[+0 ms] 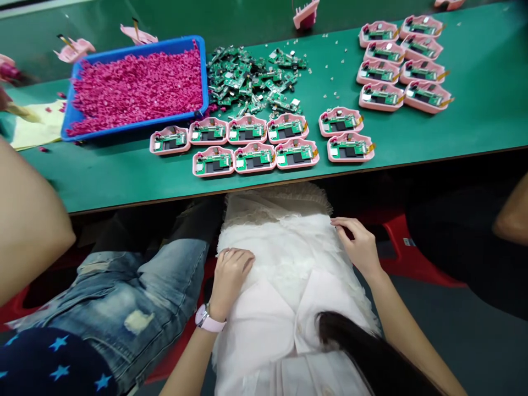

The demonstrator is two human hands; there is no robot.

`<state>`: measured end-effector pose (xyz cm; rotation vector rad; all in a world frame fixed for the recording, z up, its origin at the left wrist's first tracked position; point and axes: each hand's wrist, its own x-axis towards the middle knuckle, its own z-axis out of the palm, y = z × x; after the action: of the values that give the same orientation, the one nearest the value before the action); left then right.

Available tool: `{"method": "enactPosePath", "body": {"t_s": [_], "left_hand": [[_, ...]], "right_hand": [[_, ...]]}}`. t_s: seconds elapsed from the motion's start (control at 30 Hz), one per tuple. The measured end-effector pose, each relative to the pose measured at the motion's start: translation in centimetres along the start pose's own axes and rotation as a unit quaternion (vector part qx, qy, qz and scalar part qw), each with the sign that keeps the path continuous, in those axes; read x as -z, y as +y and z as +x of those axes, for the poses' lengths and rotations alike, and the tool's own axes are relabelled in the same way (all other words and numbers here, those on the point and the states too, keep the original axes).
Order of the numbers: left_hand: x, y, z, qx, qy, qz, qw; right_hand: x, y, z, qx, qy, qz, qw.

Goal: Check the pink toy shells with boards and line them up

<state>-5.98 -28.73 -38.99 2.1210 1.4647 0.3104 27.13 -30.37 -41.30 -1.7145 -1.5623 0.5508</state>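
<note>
My left hand [234, 272], with a pink watch on its wrist, rests on the left side of the white skirt [284, 247]; its fingers are curled together, and anything under them is hidden. At the skirt's right edge, my right hand [357, 239] has its thumb and forefinger apart, with fingertips touching the fabric. Neither hand touches the green table [136, 181]. Several pink casings with green circuit boards stand in rows near the table's front edge, among them one casing [297, 154] and, further right, another [350, 147].
A blue tray [205, 71] of small magenta parts stands at the back left, beside a heap of circuit boards [243, 77]. More filled casings [381, 96] are at the back right. People sit on both sides, one in jeans [136, 297].
</note>
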Motion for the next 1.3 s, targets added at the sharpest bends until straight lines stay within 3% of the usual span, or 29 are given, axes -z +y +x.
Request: {"method": "enactPosePath", "body": {"t_s": [0.13,0.3,0.43,0.6,0.7,0.8,1.0,1.3], "left_hand": [[0.5,0.1,-1.0,0.038,0.059,-0.042,0.997],[1.1,0.4,-2.0,0.12,0.145,-0.096,0.977],[1.2,0.7,-2.1,0.149,0.167,-0.115,0.968],[0.5,0.2,-2.1,0.135,0.148,-0.088,0.976],[-0.2,-0.5,-2.3,0.129,0.124,-0.073,0.981],[-0.8,-1.2,-2.5,0.126,0.082,-0.066,0.986],[-1.3,-1.9,-2.9,0.128,0.016,-0.064,0.99],[-1.2,-2.1,-2.9,0.144,-0.013,-0.071,0.987]], "right_hand": [[-0.3,-1.4,-0.6,0.006,-0.004,0.017,1.0],[-1.6,-5.0,-0.9,0.047,-0.035,0.087,0.995],[-3.7,-8.2,-1.0,0.075,-0.097,0.152,0.981],[-8.9,-9.8,-0.9,0.13,-0.252,0.134,0.949],[-12.2,-9.5,-1.1,0.141,-0.307,0.091,0.937],[-14.1,-9.1,-1.6,0.15,-0.339,0.065,0.926],[-14.6,-8.8,-2.0,0.142,-0.349,0.047,0.925],[-14.0,-8.5,-1.5,0.088,-0.356,0.114,0.923]]}}
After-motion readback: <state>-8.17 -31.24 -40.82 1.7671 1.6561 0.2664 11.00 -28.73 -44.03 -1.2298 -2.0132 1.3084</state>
